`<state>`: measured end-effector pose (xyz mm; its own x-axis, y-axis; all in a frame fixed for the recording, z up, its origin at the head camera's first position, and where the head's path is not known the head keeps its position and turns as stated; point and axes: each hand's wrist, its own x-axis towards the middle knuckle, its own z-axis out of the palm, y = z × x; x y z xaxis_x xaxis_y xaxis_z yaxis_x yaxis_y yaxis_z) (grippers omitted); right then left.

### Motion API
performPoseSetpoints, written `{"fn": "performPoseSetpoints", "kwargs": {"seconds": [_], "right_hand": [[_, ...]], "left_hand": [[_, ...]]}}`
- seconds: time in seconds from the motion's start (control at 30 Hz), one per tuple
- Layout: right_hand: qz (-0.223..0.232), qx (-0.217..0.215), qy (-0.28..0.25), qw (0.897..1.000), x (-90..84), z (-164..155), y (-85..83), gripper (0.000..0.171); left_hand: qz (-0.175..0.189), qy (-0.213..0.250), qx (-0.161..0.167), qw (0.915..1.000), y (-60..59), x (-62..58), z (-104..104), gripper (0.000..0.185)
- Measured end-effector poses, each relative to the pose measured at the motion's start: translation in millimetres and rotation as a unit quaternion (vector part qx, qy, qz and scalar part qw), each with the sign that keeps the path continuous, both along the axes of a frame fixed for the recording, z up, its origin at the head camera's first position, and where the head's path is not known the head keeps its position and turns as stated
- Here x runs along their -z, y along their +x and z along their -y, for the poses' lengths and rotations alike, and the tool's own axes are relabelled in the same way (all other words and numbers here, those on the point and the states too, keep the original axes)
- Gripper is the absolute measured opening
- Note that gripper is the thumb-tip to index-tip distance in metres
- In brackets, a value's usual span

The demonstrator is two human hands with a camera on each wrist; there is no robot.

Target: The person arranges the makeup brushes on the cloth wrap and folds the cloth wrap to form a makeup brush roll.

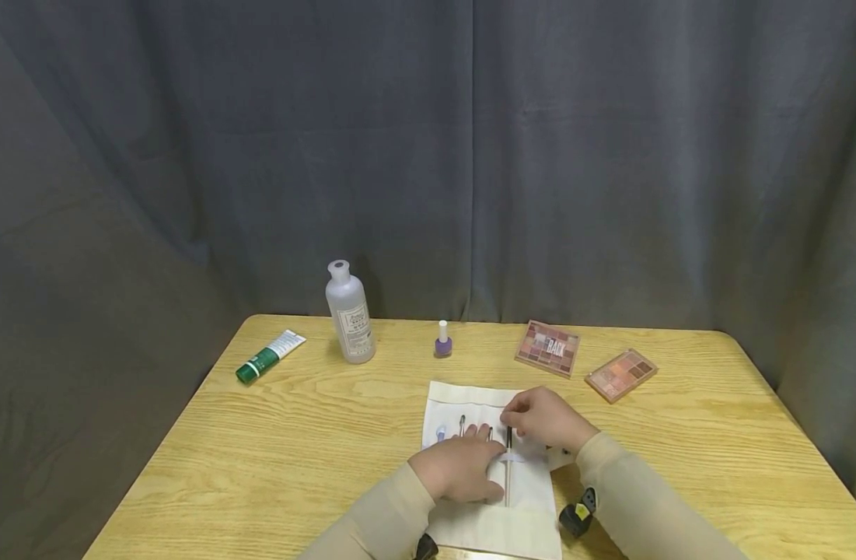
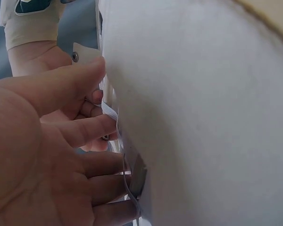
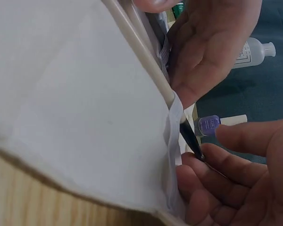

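**Both hands at the brush on the white cloth**

While the pale wooden table (image 1: 295, 435) carries bottles and palettes along its far side, the work sits at its near edge, on a white cloth roll-up pouch (image 1: 469, 404) spread flat; every place below is given from that pouch.

A long thin brush with a cream handle and dark ferrule (image 1: 508, 467) lies lengthwise on the pouch, threaded under a narrow white band sewn across it; the left hand (image 1: 462, 467) rests palm down on the pouch just left of the brush, fingers fairly straight and pressing the fabric, likely to keep it from shifting; the right hand (image 1: 546, 420) is at the far end of the brush, its fingertips (image 3: 198, 165) curled and pinching the dark tip, as the right wrist view shows.

Left of the brush, small metal tools (image 1: 462, 425) sit in the pouch's other loops; a small purple nail polish bottle (image 1: 442, 342) stands just beyond the pouch; further left stand a clear plastic bottle with a white label (image 1: 349, 315) and a green and white tube (image 1: 268, 357); beyond and to the right lie two eyeshadow palettes (image 1: 548, 348), well apart from the hands.
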<state>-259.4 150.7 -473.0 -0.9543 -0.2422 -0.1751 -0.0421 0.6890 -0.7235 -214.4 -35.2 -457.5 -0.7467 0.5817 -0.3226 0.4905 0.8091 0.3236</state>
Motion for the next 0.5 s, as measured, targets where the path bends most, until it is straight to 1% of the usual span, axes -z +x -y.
{"fn": "performPoseSetpoints", "kwargs": {"seconds": [0.27,0.4,0.5], "right_hand": [[0.022,-0.028,0.011,0.999,-1.9,-2,-0.3,0.016],[0.006,-0.053,0.016,0.998,-2.4,-6,-2.1,0.017],[-0.01,-0.073,0.016,0.997,-4.4,-11,-0.3,0.017]], "left_hand": [[0.001,0.011,-0.003,0.9999,0.4,0.7,1,0.063],[0.004,0.014,-0.008,0.9999,0.1,0.1,2,0.063],[0.006,0.014,-0.013,0.9998,0.2,-0.6,2,0.062]]}}
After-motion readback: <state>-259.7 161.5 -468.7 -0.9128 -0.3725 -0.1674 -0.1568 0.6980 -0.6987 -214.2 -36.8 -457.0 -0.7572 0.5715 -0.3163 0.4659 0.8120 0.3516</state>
